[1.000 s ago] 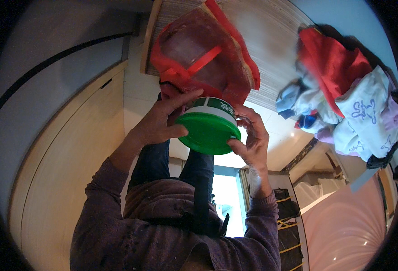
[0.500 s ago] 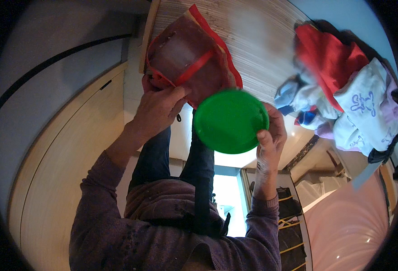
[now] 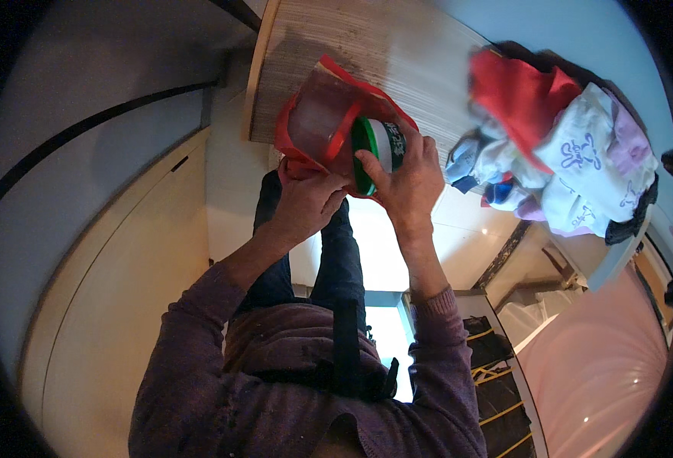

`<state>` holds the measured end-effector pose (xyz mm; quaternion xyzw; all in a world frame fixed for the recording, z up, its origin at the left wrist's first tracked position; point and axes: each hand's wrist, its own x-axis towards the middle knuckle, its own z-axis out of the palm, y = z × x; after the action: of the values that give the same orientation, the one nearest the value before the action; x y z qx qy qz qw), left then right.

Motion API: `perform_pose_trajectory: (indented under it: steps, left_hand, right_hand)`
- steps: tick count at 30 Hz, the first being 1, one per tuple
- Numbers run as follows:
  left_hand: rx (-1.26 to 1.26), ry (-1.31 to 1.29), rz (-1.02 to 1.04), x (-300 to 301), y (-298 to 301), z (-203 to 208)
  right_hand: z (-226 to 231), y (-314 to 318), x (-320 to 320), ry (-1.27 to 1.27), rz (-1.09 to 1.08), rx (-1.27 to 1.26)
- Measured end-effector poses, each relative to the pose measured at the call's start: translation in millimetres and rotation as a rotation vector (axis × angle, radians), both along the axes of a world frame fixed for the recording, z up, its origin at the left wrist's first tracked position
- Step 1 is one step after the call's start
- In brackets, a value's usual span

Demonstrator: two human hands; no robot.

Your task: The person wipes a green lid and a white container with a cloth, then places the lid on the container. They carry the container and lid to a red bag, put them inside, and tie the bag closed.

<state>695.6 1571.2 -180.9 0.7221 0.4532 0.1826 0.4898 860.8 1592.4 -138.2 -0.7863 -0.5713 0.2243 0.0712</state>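
Note:
A red bag (image 3: 306, 126) with a pale, cloudy inner face and a red strap across it hangs in front of me, its mouth spread wide. My left hand (image 3: 306, 204) pinches its near rim. In my right hand (image 3: 410, 179) is a round tub (image 3: 382, 146) with a green end, a white band and a dark printed side. It is tilted on its side at the right part of the bag's mouth, thumb on the green rim and fingers behind it. Whether the tub touches the bag's inside is hard to tell.
Beyond the bag lies a striped wooden surface (image 3: 405, 65). Heaped clothes, including a red garment (image 3: 519, 95) and a white printed one (image 3: 581, 156), lie at the right. A pale wooden panel (image 3: 115, 282) stands left. A glossy pink thing (image 3: 596, 374) is at lower right.
My right hand has brought the tub forward and left, turning it from face-on to its side at the bag's mouth. My left hand and the bag have shifted slightly right and nearer.

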Motion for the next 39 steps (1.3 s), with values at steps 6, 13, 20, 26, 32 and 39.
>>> perform_pose_trajectory:
  steps: [6,13,20,26,32,39]
  left_hand:
    - [-0.094,-0.065,0.078,2,6,0]
    - [-0.242,-0.008,0.190,-46,-12,9]
    - [-0.558,0.055,0.468,-52,-21,-22]
    - [-0.642,0.188,0.449,-26,-30,-26]
    - [-0.983,-0.045,0.417,-24,-31,-30]
    - [-1.055,-0.058,0.282,-56,-29,-1]
  right_hand:
    - [-23,-7,-6,0.076,0.046,0.126]
    - [-34,-22,8,0.233,0.023,0.169]
    - [-46,-20,-6,0.138,0.020,0.119]
    - [-49,-17,-13,0.120,-0.026,0.128]
    - [-28,-20,-10,0.212,0.007,0.148]
    - [-35,-2,48,0.356,-0.290,0.410]
